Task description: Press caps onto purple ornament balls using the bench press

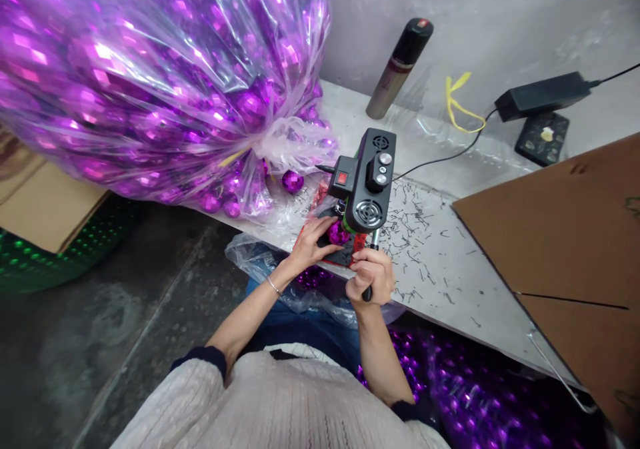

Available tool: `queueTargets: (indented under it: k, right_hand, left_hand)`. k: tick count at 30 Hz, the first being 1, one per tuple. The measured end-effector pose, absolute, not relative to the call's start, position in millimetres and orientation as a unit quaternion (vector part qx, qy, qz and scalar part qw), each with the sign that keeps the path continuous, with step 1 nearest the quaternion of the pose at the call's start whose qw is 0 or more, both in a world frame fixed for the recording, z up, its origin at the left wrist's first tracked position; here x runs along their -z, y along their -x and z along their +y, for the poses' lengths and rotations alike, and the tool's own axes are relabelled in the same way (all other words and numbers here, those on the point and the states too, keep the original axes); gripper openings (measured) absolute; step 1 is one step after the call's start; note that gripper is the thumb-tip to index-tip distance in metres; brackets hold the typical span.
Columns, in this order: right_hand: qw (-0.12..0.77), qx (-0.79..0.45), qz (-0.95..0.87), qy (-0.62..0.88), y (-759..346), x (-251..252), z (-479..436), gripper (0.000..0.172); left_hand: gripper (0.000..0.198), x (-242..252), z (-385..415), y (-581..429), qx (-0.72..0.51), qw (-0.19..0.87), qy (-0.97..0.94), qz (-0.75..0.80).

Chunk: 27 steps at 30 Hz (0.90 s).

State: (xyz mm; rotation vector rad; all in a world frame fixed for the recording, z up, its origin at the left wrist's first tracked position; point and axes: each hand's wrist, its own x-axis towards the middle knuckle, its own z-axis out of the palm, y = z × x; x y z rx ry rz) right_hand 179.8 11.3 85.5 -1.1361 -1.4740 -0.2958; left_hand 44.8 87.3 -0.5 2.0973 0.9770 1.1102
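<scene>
At the far left, a piece of cardboard (pixel 37 202) lies over a green shiny bundle (pixel 70 259). Next, a big clear bag (pixel 200 69) of shiny purple balls covers the left end of the worktop (pixel 467 282) and bulges past its front edge. A loose ball (pixel 293 182) sits just beside its gathered neck. Near the front edge, the left hand (pixel 311 244) holds a purple ball (pixel 339 232) between thumb and fingers, beneath the head of a black machine (pixel 371 182). Right of it, the right hand (pixel 374 277) is closed around the machine's black-ended handle (pixel 367 294). Towards the back edge, behind the machine, stands a bottle (pixel 400 68) with a black cap. Bits of wire (pixel 415 242) are scattered from the machine towards the front edge. Further right, a yellow tie (pixel 463 112) lies near the back edge, then a black power adapter (pixel 545 96) beside a small dark box (pixel 543 137). A cardboard box (pixel 560 236) covers the right end.
</scene>
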Motion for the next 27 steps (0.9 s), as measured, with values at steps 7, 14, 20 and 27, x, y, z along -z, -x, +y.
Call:
queueTargets:
  k: [7, 14, 20, 27]
  right_hand:
    - [0.605, 0.121, -0.621, 0.483, -177.3, -84.7, 12.5, 0.027]
    - [0.626, 0.128, -0.606, 0.474, -175.2, -77.0, 15.0, 0.027]
    - [0.624, 0.127, -0.607, 0.476, -174.4, -75.0, 15.9, 0.027]
    - [0.612, 0.143, -0.637, 0.446, -178.2, -63.9, 21.2, 0.025]
  left_hand:
    - [0.07, 0.0, 86.7, -45.8, -0.412, 0.279, -0.783, 0.374]
    - [0.071, 3.0, 86.6, -46.7, -0.416, 0.277, -0.782, 0.371]
    - [0.071, 3.9, 88.7, -47.0, -0.427, 0.283, -0.782, 0.356]
    - [0.07, 6.6, 91.1, -48.3, -0.444, 0.268, -0.782, 0.344]
